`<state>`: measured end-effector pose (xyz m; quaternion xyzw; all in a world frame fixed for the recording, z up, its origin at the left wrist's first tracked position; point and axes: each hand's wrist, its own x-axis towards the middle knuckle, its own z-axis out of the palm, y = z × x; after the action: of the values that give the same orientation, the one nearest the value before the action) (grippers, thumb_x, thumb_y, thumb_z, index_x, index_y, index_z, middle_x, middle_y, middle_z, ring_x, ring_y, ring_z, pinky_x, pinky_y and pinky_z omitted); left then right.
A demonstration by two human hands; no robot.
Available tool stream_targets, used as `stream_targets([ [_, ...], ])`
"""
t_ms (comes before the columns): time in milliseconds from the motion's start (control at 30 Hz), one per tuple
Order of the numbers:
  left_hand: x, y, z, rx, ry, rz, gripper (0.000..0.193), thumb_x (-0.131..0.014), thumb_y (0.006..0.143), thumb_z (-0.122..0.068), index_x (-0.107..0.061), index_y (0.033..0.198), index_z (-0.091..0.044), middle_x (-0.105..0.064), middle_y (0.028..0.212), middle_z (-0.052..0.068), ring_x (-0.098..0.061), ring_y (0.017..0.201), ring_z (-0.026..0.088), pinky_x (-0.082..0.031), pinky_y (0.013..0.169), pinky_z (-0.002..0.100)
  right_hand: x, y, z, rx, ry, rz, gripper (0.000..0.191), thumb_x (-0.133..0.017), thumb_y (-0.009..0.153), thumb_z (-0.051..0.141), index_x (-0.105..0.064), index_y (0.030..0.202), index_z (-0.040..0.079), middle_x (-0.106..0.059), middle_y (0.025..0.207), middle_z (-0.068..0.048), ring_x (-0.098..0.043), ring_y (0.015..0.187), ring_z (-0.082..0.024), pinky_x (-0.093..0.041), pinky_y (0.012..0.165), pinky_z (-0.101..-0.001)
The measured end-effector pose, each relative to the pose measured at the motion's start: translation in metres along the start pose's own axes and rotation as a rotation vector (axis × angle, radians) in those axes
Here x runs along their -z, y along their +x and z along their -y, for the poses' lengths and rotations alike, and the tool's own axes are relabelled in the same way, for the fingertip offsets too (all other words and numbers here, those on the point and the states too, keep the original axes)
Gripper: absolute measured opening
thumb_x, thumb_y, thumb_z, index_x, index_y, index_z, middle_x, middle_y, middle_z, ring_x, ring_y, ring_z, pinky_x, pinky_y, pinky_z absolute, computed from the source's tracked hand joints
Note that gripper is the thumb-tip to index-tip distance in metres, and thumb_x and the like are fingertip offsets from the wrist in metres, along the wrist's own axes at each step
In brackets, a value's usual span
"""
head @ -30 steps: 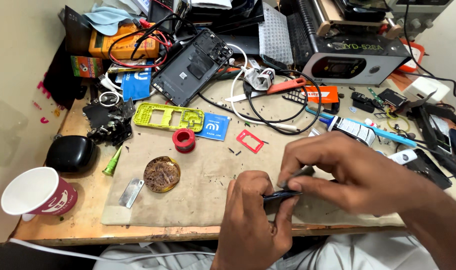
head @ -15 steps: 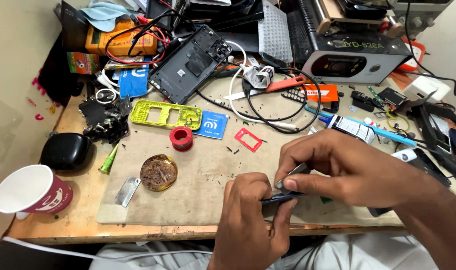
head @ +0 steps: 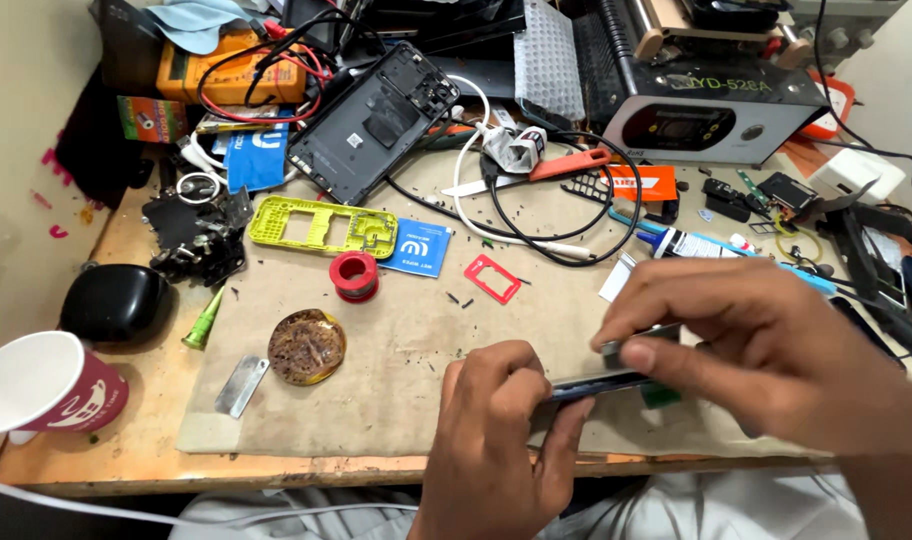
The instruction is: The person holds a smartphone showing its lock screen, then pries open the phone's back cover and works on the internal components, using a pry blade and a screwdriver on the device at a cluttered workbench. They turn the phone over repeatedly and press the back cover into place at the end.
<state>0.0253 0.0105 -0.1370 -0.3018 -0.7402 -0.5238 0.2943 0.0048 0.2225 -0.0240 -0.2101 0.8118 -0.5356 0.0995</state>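
Observation:
My left hand (head: 496, 420) grips the near end of a thin dark phone (head: 598, 383) held edge-on above the front of the brown work mat (head: 396, 340). My right hand (head: 746, 345) is closed over its far end, thumb and fingers pinching the upper edge; a small metal tool may lie under the fingers, but that is unclear. A bit of green shows below the right hand. Most of the phone is hidden by both hands.
On the mat lie a red solder spool (head: 355, 275), a round tin (head: 307, 346), a yellow phone frame (head: 321, 226), a red SIM tray (head: 493, 277) and a metal strip (head: 241, 385). A paper cup (head: 41, 385) stands front left. An open phone back (head: 374, 120), cables and a black machine (head: 696, 100) crowd the rear.
Both hands have shifted slightly right and lifted the phone a little, with the right hand now covering more of its far end. The view has tilted slightly.

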Motion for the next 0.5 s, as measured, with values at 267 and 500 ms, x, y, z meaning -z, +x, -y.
stream_targets([
  [267,-0.001,0.000,-0.002,0.009,0.019,0.010,0.048,-0.083,0.089,-0.008,-0.046,0.120,-0.009,-0.057,0.114,0.014,-0.061,0.094,0.030,-0.049,0.083,0.045,0.018,-0.005,-0.013,-0.126,-0.040,0.129,0.013,-0.069,0.099,0.006,-0.079,0.102,-0.001,-0.065,0.094,-0.005,-0.054,0.077,-0.010,-0.049,0.060,-0.0274],
  [500,-0.001,0.000,-0.003,0.071,0.008,0.038,0.048,-0.083,0.088,-0.010,-0.046,0.119,-0.009,-0.057,0.113,0.015,-0.060,0.092,0.030,-0.051,0.079,0.044,0.017,-0.006,-0.011,-0.124,-0.139,0.138,0.013,-0.072,0.099,0.010,-0.080,0.104,0.001,-0.061,0.095,-0.003,-0.051,0.074,-0.008,-0.046,0.056,-0.0256],
])
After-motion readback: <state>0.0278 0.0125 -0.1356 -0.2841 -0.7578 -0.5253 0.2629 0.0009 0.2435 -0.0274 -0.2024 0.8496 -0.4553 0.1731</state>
